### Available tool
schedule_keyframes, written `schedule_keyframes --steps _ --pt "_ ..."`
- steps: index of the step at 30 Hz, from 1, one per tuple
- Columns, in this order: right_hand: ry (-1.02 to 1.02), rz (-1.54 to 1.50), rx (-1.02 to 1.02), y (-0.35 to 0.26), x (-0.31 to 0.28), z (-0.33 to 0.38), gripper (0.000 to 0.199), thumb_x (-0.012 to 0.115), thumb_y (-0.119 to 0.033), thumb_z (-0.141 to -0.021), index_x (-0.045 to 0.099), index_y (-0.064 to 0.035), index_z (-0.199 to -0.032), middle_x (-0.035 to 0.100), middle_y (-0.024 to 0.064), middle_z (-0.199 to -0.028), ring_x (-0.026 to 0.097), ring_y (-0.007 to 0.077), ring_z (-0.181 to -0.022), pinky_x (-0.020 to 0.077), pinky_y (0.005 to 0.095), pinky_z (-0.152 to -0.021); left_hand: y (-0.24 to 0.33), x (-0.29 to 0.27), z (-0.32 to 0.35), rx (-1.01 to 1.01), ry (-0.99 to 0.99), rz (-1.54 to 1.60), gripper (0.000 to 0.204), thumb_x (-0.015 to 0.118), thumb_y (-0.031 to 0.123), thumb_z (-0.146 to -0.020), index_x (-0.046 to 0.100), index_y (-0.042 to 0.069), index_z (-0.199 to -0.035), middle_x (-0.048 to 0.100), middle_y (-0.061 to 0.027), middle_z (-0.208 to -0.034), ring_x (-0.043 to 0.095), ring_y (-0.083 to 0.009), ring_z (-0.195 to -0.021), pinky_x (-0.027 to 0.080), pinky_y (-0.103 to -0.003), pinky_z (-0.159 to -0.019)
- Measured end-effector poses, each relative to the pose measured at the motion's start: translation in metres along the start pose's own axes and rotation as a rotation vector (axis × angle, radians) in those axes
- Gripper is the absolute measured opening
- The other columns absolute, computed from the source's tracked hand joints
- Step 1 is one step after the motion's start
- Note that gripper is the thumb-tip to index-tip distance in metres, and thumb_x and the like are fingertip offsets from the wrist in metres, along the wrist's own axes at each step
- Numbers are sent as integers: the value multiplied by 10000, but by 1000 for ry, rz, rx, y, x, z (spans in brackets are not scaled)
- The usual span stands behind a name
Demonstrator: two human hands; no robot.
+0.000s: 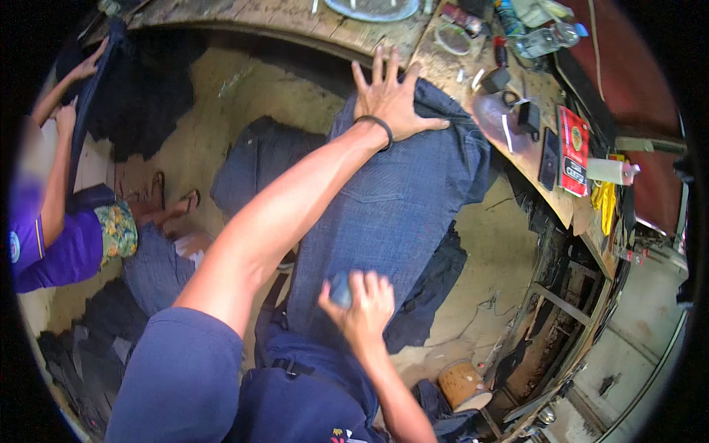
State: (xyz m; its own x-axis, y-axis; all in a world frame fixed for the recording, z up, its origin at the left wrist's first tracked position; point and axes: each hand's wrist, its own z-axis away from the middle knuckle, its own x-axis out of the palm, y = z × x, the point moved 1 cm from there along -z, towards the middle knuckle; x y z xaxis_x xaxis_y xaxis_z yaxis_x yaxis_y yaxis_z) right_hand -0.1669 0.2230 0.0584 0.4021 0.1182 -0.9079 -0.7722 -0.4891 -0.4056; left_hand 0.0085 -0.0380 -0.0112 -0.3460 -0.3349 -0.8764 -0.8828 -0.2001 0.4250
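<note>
L fingers (pixel 378 70) atop denim (pixel 384 214); R fingers (pixel 371 284) hold blue obj (pixel 340 290).

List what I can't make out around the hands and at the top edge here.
All in the head view:
- The bluish object in the right hand: blurred and partly covered by fingers; its kind is unclear.
- The denim beneath the left hand: hidden by palm and fingers.
- The pale dish: its far side is cut off by the top edge.
</note>
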Motion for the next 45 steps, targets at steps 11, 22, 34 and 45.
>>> schedule_keyframes --steps 11,22,34,45 --pt "-463 -484 1141 4 -20 286 534 888 -495 -846 793 1 -1018 756 181 -831 745 224 -853 572 408 -782 -29 -42 23 -170 145 322 1114 644 804 -921 394 -18 -1629 318 -354 -1702 368 -480 -1571 360 -555 -1258" --pt "-750 -267 929 -13 28 401 948 799 -722 -763 740 38 -1326 757 352 -1146 744 494 -1118 586 564 -980 -57 -80 314 -365 -153 597 700 491 515 -1125 435 33 -1629 633 -337 -1445 602 -493 -1367 482 -499 -1153" --pt "-629 -318 1102 24 9 457 981 869 -653 -749 655 -36 -1481 678 351 -1385 651 479 -1333 538 547 -1097 -63 -130 424 -360 -243 555 520 519 386 -1133 634 4 -1466 694 -312 -1304 685 -486 -1218 544 -537 -1040" --pt "15 -812 765 10 -38 214 1111 896 -409 -883 249 -107 -1735 566 343 -1528 590 389 -1401 516 456 -1091 -42 -192 295 405 84 317 261 678 225 -934 727 86 -1149 718 -150 -1298 623 -384 -1291 475 -519 -1119"
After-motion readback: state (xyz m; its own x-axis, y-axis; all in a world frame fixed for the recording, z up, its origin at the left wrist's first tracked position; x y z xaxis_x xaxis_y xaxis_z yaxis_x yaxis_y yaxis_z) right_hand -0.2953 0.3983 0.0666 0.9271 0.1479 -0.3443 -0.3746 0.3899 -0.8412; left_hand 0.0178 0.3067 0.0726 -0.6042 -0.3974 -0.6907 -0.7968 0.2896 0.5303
